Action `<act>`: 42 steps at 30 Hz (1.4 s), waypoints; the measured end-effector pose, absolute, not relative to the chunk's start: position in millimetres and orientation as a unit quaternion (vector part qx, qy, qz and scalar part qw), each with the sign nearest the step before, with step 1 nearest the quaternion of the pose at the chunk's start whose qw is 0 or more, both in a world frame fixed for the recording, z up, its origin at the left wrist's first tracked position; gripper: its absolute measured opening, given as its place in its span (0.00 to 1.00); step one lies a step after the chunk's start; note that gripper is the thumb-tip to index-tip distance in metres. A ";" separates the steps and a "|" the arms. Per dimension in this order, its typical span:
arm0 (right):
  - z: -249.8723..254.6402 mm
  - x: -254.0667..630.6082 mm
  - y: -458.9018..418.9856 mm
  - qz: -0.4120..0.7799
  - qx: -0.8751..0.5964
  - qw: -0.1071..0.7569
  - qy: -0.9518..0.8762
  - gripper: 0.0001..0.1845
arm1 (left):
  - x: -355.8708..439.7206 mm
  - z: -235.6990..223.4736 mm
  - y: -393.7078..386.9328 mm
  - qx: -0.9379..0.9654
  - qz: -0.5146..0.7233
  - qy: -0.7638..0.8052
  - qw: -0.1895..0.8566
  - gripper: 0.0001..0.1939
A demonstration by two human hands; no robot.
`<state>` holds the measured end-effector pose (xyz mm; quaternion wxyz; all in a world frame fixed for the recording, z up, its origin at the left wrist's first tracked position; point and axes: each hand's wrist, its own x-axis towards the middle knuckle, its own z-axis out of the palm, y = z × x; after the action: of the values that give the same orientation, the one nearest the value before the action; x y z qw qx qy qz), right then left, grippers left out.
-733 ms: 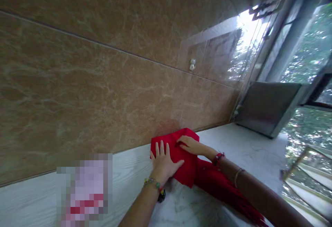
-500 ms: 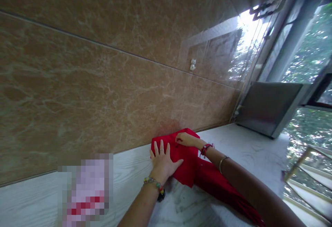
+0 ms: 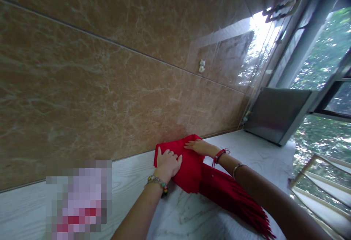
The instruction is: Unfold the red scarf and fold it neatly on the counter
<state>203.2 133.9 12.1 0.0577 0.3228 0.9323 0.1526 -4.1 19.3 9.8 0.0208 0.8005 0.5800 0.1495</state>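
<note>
A folded red scarf [image 3: 192, 167] with a fringed end [image 3: 246, 210] lies on a white marble counter [image 3: 197, 214], close to the brown tiled wall. My left hand [image 3: 167, 163] rests on the scarf's left part with its fingers curled over the cloth. My right hand [image 3: 199, 146] lies flat on the folded top, fingers stretched toward the left. Both wrists carry bracelets.
The brown marble-tiled wall [image 3: 109, 79] rises right behind the counter. A grey metal panel [image 3: 276, 113] leans at the counter's far right by an open window with trees outside. A blurred-out patch [image 3: 76, 199] sits at the lower left.
My left hand's fingers have curled in from flat on the scarf. My right hand has slid slightly left along the fold. The view has shifted a little, showing the fringe.
</note>
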 end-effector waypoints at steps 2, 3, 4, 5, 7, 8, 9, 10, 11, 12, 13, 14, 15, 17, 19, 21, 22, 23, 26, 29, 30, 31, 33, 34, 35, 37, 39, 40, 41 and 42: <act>15.5 201.9 129.7 0.152 0.324 0.057 0.932 0.29 | -3.8 8.1 18.0 0.797 0.157 0.583 0.016 0.26; 17.2 200.8 127.3 0.144 0.320 0.047 0.935 0.31 | -4.2 7.2 18.0 0.796 0.161 0.583 0.013 0.26; 18.5 199.8 124.9 0.132 0.313 0.034 0.940 0.33 | -4.7 6.4 18.2 0.796 0.163 0.582 0.013 0.26; 19.2 198.9 122.5 0.117 0.307 0.024 0.944 0.34 | -5.4 6.0 18.6 0.797 0.163 0.582 0.015 0.26; 19.1 197.4 118.0 0.077 0.307 0.018 0.949 0.36 | -6.9 6.2 18.8 0.798 0.160 0.580 0.027 0.26; 18.6 196.6 116.1 0.060 0.313 0.013 0.948 0.35 | -7.5 6.9 18.6 0.798 0.159 0.579 0.037 0.26; 18.1 195.7 114.6 0.047 0.322 0.001 0.945 0.34 | -8.0 7.9 18.1 0.798 0.158 0.579 0.050 0.27; 17.9 194.6 113.4 0.039 0.333 -0.018 0.942 0.32 | -8.2 9.0 17.6 0.798 0.156 0.578 0.066 0.27; 18.0 193.2 112.7 0.035 0.340 -0.043 0.939 0.29 | -8.2 10.2 17.1 0.799 0.154 0.576 0.082 0.28; 18.6 191.6 112.5 0.032 0.343 -0.064 0.937 0.26 | -7.9 11.2 16.7 0.798 0.152 0.574 0.100 0.29; 19.5 189.9 112.8 0.028 0.339 -0.075 0.937 0.21 | -7.2 12.1 16.7 0.796 0.150 0.574 0.120 0.29; 20.7 188.2 113.7 0.023 0.331 -0.076 0.940 0.17 | -6.2 12.7 17.0 0.792 0.151 0.575 0.139 0.28; 21.9 186.7 115.1 0.018 0.320 -0.067 0.945 0.15 | -4.9 12.9 17.6 0.786 0.157 0.577 0.155 0.27; 23.9 184.6 119.1 0.010 0.299 -0.043 0.953 0.12 | -1.3 12.5 19.3 0.765 0.183 0.590 0.180 0.22; 25.1 184.4 123.6 0.007 0.289 -0.028 0.957 0.11 | 2.6 11.1 20.9 0.741 0.208 0.609 0.192 0.18; 25.6 186.1 127.6 0.005 0.283 -0.017 0.959 0.13 | 5.8 9.1 21.5 0.724 0.217 0.627 0.188 0.16; 25.7 187.5 129.1 0.003 0.279 -0.011 0.960 0.13 | 6.9 8.1 21.3 0.721 0.215 0.633 0.182 0.16; 25.9 189.2 130.3 0.001 0.275 -0.004 0.961 0.14 | 7.6 7.4 20.8 0.721 0.212 0.636 0.175 0.16; 26.8 194.4 132.8 0.000 0.274 0.015 0.962 0.16 | 7.1 7.2 18.1 0.729 0.205 0.632 0.162 0.17; 27.9 196.6 134.5 0.009 0.293 0.026 0.956 0.19 | 4.4 9.5 14.7 0.747 0.183 0.616 0.171 0.21; 28.0 196.0 134.7 0.011 0.298 0.030 0.954 0.20 | 3.5 10.3 13.7 0.754 0.169 0.610 0.175 0.22; 27.7 194.6 134.5 0.012 0.301 0.034 0.953 0.20 | 2.7 11.0 12.9 0.761 0.154 0.604 0.179 0.21; 26.2 190.1 132.8 0.015 0.299 0.040 0.953 0.19 | 1.6 11.6 11.9 0.773 0.131 0.594 0.181 0.21; 25.0 187.4 131.4 0.019 0.297 0.039 0.954 0.17 | 1.2 11.4 11.7 0.777 0.124 0.590 0.180 0.21; 23.6 185.0 129.7 0.024 0.295 0.035 0.954 0.16 | 0.9 10.9 11.8 0.779 0.119 0.588 0.180 0.22; 20.4 182.5 126.3 0.037 0.299 0.020 0.953 0.14 | 0.3 9.2 12.4 0.783 0.114 0.585 0.178 0.23; 17.0 184.4 124.3 0.049 0.312 -0.005 0.949 0.14 | -0.3 6.8 13.3 0.786 0.115 0.582 0.174 0.23; 15.3 186.9 123.9 0.047 0.322 -0.020 0.945 0.14 | -0.7 5.5 13.6 0.788 0.115 0.580 0.172 0.24; 13.8 189.9 124.0 0.042 0.333 -0.033 0.941 0.14 | -1.2 4.2 13.8 0.790 0.115 0.578 0.171 0.24; 12.5 193.1 124.4 0.034 0.342 -0.043 0.938 0.14 | -1.6 3.1 13.9 0.791 0.112 0.576 0.171 0.24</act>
<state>193.1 124.4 12.5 -0.0431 0.3419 0.9381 0.0341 -1.6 13.9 3.1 0.1707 0.7915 0.5760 0.1123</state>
